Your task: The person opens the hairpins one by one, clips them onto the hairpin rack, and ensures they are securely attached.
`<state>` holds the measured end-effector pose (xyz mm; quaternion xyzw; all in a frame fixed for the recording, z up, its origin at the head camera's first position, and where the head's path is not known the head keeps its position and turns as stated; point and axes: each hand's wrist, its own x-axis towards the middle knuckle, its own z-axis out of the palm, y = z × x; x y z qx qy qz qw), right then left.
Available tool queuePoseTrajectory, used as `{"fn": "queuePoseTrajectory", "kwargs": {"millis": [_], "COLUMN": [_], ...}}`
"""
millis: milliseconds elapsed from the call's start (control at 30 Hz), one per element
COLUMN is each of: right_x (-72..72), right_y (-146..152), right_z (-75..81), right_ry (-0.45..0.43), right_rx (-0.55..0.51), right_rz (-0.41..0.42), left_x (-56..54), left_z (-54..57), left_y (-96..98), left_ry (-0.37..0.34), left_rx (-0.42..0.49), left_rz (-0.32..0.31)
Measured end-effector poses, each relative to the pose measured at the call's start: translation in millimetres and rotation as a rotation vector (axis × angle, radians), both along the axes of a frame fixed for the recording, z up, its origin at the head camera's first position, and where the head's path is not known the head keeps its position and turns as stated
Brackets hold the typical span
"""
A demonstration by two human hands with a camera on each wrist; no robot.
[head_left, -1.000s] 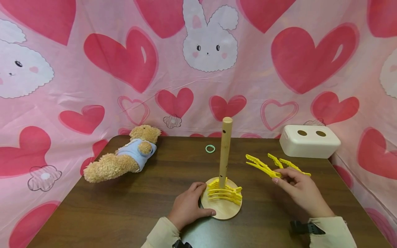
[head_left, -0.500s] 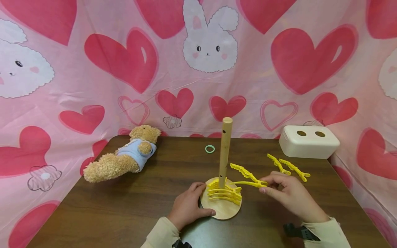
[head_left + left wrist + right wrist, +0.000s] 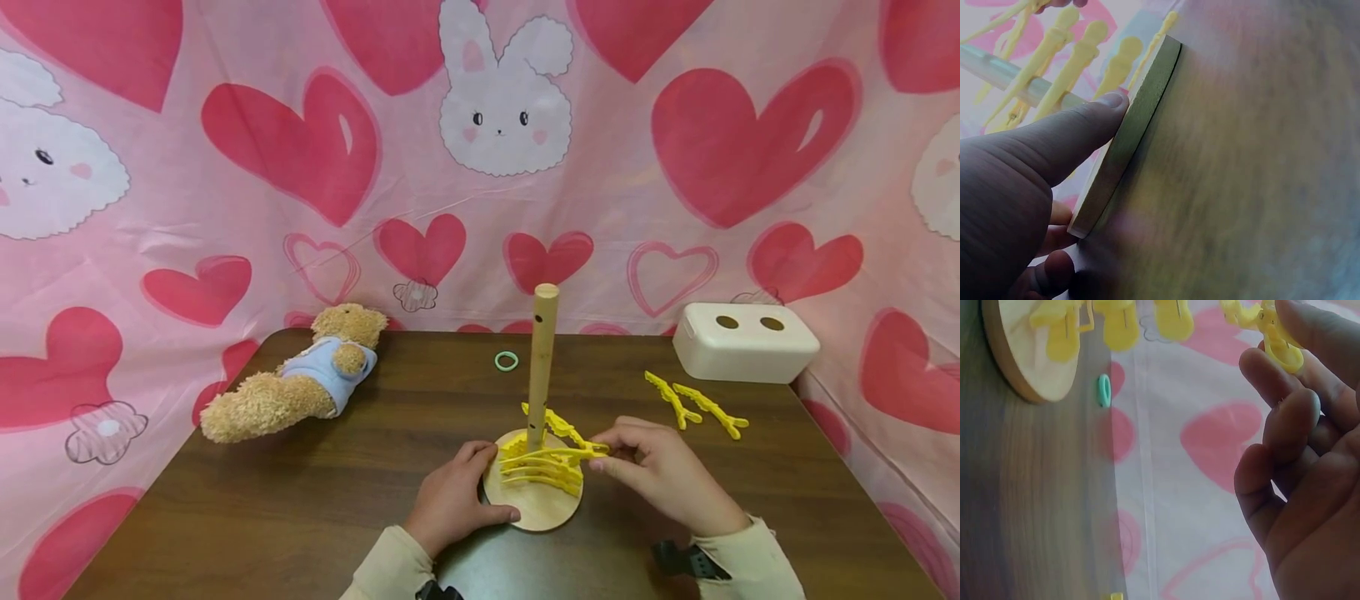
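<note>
A wooden stand, with an upright post (image 3: 543,358) on a round base (image 3: 537,515), is in the middle of the table. My left hand (image 3: 453,500) holds the base at its left rim, and its thumb (image 3: 1100,111) lies across the top edge in the left wrist view. Several yellow hair clips (image 3: 551,482) are stacked low around the post. By its end, my right hand (image 3: 660,475) pinches another yellow hair clip (image 3: 588,451). That clip's jaws are spread, with one arm passing in front of the post and the other behind it, above the stack.
Two more yellow hair clips (image 3: 712,408) lie on the table at right. Behind them stands a white box (image 3: 738,354) with two holes. A mint-green ring (image 3: 506,361) lies beyond the post, and a teddy bear (image 3: 330,375) in blue lies at back left.
My right hand has carried its hair clip leftward and down to the post, the clip's jaws spreading wide on the way. My left hand has stayed on the base.
</note>
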<state>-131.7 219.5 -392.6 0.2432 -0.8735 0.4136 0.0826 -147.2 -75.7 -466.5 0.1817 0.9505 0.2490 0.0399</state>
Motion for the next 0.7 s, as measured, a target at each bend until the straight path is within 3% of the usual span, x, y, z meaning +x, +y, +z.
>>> {"fn": "queuePoseTrajectory", "kwargs": {"millis": [167,400,700], "right_x": [-2.7,-7.0,-7.8], "right_y": [-11,-19,-28], "right_z": [0.4,-0.5,-1.3], "right_ry": [-0.041,0.001,-0.068], "right_rx": [0.021,0.020,0.056], "right_rz": [-0.011,-0.012,-0.041], "left_x": [0.5,0.5,1.0], "left_z": [0.3,1.7,1.2], "left_y": [0.5,0.6,-0.6], "left_ry": [-0.019,-0.003,0.019], "left_rx": [0.005,0.003,-0.005], "left_rz": [0.004,0.002,-0.003]}}
